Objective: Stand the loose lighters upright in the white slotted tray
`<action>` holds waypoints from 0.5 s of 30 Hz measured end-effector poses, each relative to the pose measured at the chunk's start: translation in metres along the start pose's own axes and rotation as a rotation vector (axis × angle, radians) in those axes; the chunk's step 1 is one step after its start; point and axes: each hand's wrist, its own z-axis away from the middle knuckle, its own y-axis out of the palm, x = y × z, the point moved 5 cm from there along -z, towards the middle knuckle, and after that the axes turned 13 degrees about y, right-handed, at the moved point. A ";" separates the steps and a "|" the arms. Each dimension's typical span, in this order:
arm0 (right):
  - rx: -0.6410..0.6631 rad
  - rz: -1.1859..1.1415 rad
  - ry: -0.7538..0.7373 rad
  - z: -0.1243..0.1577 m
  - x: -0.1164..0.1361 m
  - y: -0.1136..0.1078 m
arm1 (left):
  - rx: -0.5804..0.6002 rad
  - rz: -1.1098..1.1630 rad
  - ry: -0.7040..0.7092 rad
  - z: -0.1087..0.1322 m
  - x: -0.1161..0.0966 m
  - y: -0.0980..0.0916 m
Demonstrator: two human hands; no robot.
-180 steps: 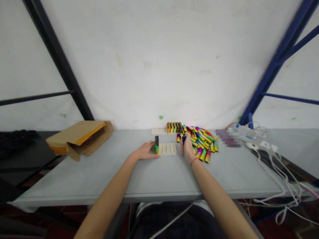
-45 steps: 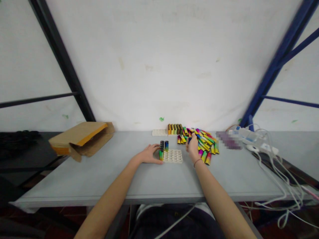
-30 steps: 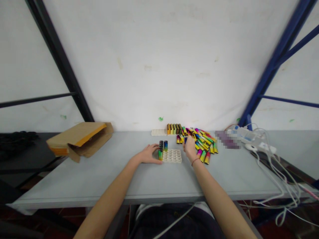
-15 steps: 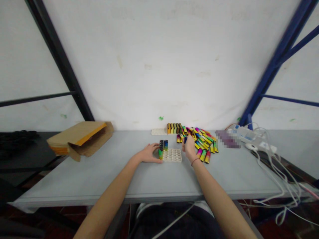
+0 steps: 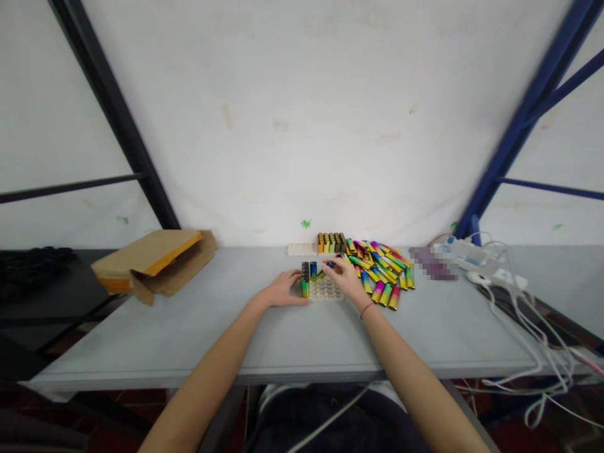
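A white tray with round holes lies on the table in front of me. My left hand holds its left end, thumb at the front corner and fingers at the back. A row of upright shiny multicoloured cylinders with dark tops fills the tray's left side. One more blue-topped cylinder stands beside that row at the back. Over the tray's back part, my right hand pinches another shiny cylinder, tilted, its upper part mostly hidden by the fingers.
Loose shiny cylinders lie piled on the right. Behind stand a block of upright cylinders and a second white tray. An open cardboard box sits left. White cables and a power strip occupy the right side.
My right hand has moved left from the pile to above the tray with a cylinder in it. My left hand stays at the tray's left end; the tray sits slightly farther back.
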 end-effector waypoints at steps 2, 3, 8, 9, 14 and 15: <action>0.024 0.016 0.018 0.001 -0.001 0.003 | -0.001 0.003 -0.001 0.000 0.001 0.000; 0.025 0.027 0.018 0.001 -0.002 0.004 | -0.005 0.007 -0.001 0.000 0.001 0.000; 0.016 0.057 -0.064 0.006 0.001 0.010 | -0.016 0.012 0.011 0.000 0.001 0.000; 0.013 0.067 -0.083 0.007 0.002 0.012 | -0.016 0.009 0.009 0.000 0.001 0.000; 0.030 0.212 -0.156 0.011 0.005 0.018 | -0.010 -0.001 0.011 0.000 0.001 0.000; 0.030 0.237 -0.172 0.011 0.006 0.018 | -0.011 0.002 0.011 0.000 0.001 0.000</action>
